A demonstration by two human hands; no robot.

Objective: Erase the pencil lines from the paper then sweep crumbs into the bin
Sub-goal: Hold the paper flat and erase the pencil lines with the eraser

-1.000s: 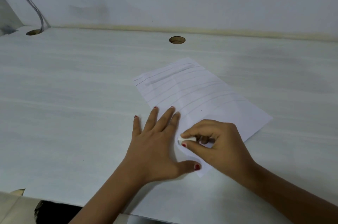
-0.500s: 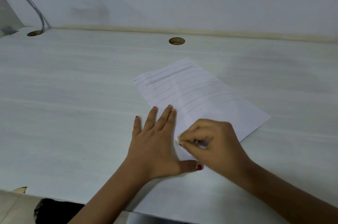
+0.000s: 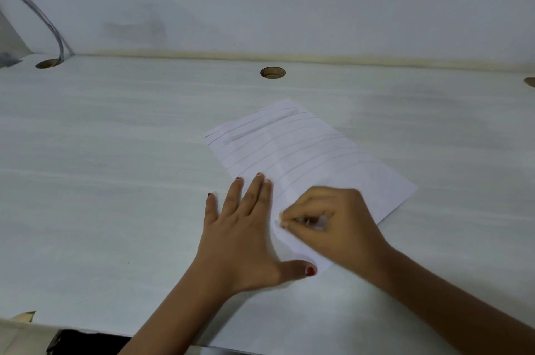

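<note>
Grey pencil lines [image 3: 289,146] cross the upper paper [image 3: 376,181], mostly unerased. The left hand [image 3: 240,227] lies flat, pinning it, and the right hand [image 3: 333,224] pinches a blurred eraser [image 3: 279,220]. Sweeping remains.

Left hand [image 3: 240,233] presses paper [image 3: 304,152]; right hand [image 3: 333,224] pinches blurred eraser [image 3: 278,220].

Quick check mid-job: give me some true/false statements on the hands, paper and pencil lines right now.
1. The left hand lies flat on the paper's near left edge. True.
2. The right hand hangs idle, holding nothing. False: it pinches a small white eraser against the paper.
3. Every pencil line is gone. False: pencil lines cross the paper's far half.
4. A cable reaches the far-left hole in the table. True.
</note>
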